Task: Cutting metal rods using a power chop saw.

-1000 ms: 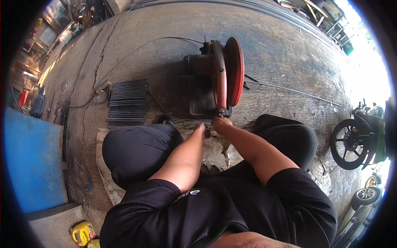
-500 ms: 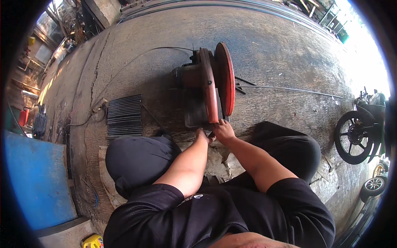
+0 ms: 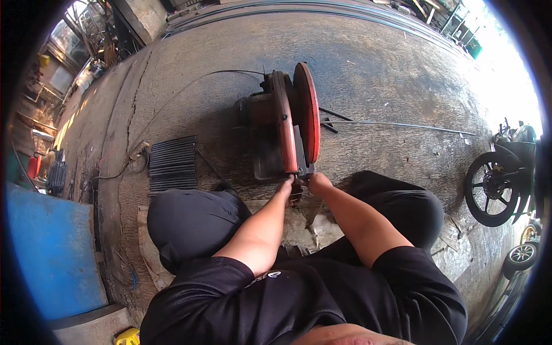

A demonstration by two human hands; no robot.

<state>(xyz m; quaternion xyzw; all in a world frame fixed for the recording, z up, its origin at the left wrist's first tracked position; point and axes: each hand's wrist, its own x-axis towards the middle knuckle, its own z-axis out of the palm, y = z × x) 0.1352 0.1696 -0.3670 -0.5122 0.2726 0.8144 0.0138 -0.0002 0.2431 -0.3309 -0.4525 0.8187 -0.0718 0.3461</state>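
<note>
A heavy motor-driven machine stands on the floor in front of me, with a curved red guard [image 3: 287,138] and a large red-rimmed disc [image 3: 314,123] at its right. My left hand [image 3: 285,186] is closed just below the guard's near end. Beside it, my right hand [image 3: 319,183] is curled at the near end of a grey metal plate [image 3: 301,154] that lies between guard and disc. A small dark metal piece [image 3: 299,181] shows between the two hands. Most of my fingers are hidden, so what each hand grips is unclear.
Left of the machine lies a row of dark metal bars [image 3: 172,164]. A thin rod [image 3: 402,123] runs rightward behind the disc. A blue panel [image 3: 52,250] stands at far left, a motorcycle wheel [image 3: 491,190] at far right. Long pipes [image 3: 299,7] cross the back; a cable trails leftward.
Both hands have shifted slightly nearer to me, the right one also rightward, and they are farther apart. The guard and disc have moved slightly left in view. A small metal piece now shows between the hands.
</note>
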